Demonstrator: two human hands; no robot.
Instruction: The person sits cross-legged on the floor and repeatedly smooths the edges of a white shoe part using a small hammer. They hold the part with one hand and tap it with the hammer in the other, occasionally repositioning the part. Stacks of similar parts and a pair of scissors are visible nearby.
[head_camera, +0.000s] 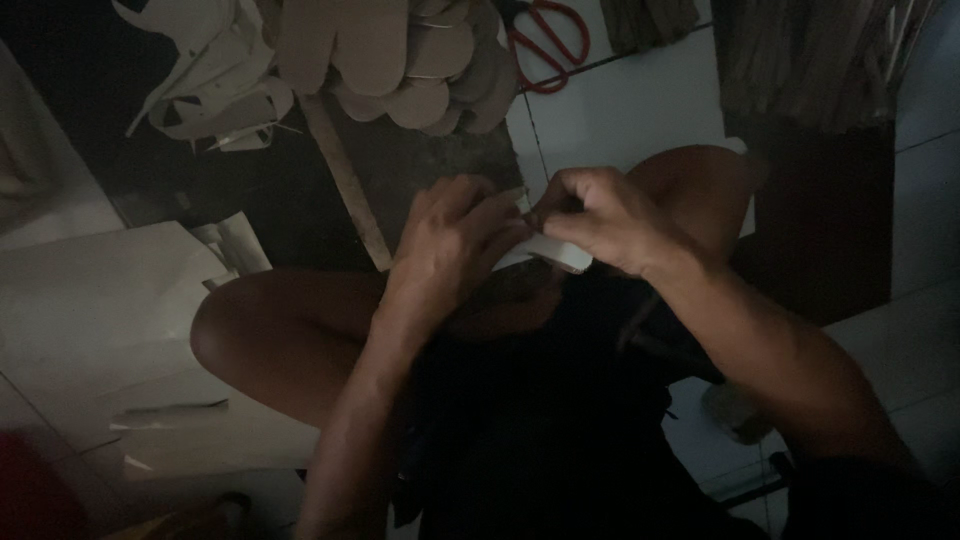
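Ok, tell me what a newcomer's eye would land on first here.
The two hands meeting at the centre: the left hand and right hand pinch a small white strip between them above the knees. Next, the stack of tan sole-shaped cutouts at the top, with red-handled scissors beside it on the white floor.

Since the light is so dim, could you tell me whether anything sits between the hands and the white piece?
Nothing visible does: the left hand and right hand both already grip the white piece directly.

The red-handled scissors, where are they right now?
In the head view, the red-handled scissors lie on the white tiled floor at the top centre, just right of the pile of tan sole-shaped cutouts, beyond both hands.
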